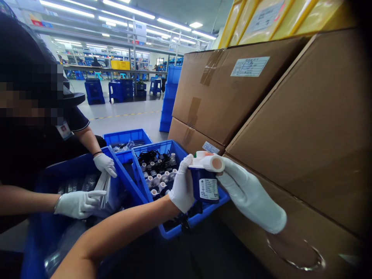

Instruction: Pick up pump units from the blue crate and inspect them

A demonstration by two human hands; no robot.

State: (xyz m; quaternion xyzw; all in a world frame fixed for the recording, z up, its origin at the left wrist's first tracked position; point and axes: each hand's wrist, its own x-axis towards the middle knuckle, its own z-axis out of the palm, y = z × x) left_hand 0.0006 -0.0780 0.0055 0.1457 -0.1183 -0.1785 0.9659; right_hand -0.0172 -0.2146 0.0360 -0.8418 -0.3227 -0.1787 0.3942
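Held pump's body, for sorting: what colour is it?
The pump body is dark blue, best in head view.

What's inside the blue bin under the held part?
The blue bin holds small white-capped parts and black cables. The left hand and held part cover its near end.

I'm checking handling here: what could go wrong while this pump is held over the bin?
The left hand grips the pump over the blue bin, the right hand only pinches its white spout; gloves might slip and drop it onto the parts below. The cardboard boxes stand close to the right hand, which could bump them.
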